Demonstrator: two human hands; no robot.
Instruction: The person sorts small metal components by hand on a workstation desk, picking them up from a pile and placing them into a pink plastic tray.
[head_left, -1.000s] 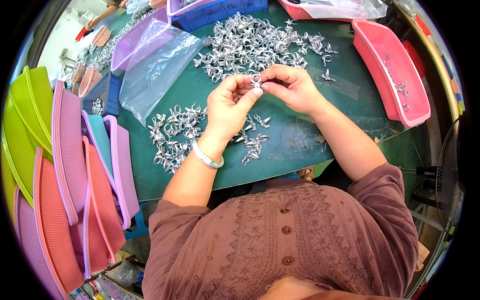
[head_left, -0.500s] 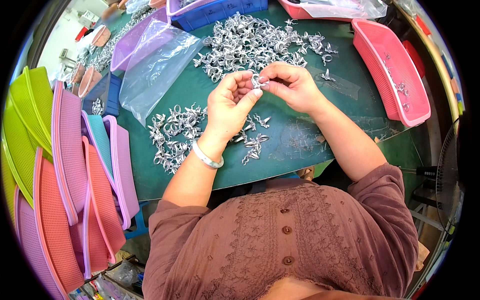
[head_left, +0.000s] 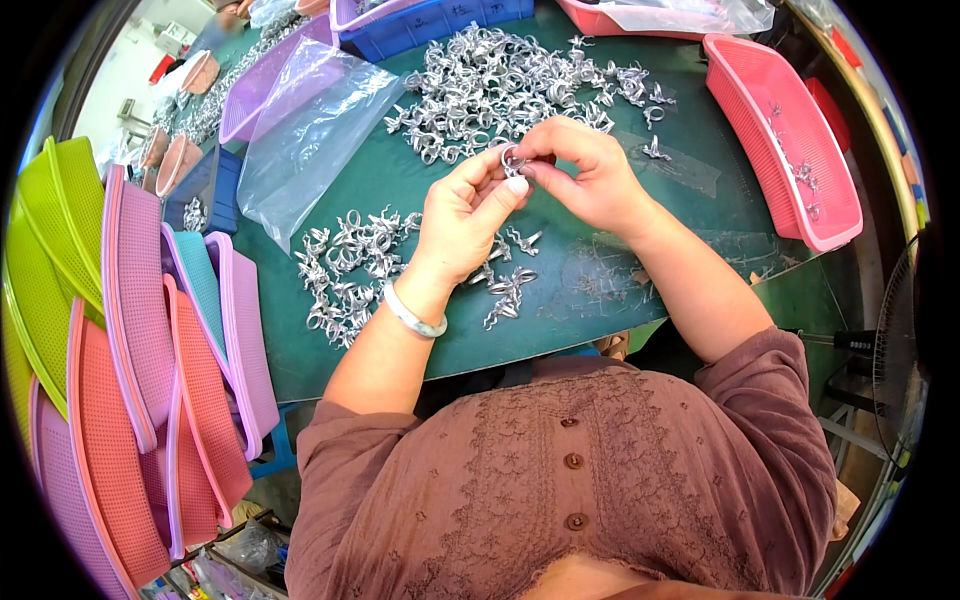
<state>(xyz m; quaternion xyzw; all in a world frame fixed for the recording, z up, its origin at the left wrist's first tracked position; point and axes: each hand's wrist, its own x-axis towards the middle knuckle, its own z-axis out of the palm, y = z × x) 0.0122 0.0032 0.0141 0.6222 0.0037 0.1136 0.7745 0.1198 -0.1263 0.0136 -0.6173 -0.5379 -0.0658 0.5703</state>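
Between my two hands, over the middle of the green table, is a small silver metal ring [head_left: 511, 160]. My left hand [head_left: 462, 212] pinches it from the left, thumb against its lower part. The fingertips of my right hand [head_left: 580, 172] close on its right side. Just beyond my hands lies a large heap of similar silver rings [head_left: 500, 85], some with curled ends. A smaller pile of these rings [head_left: 350, 270] sits left of my left wrist, and several loose ones [head_left: 511, 292] lie below my hands.
A clear plastic bag [head_left: 315, 130] lies at the table's left, by a purple basket [head_left: 262, 85]. At the right stands a pink basket [head_left: 790, 150] with several pieces in it. Stacked coloured baskets [head_left: 135, 300] fill the left side. A blue crate [head_left: 435, 32] stands at the back; a fan [head_left: 897, 350] is at right.
The ring has turned between my fingers, so its round opening now shows more clearly. My right hand has shifted slightly; the piles have not visibly changed.
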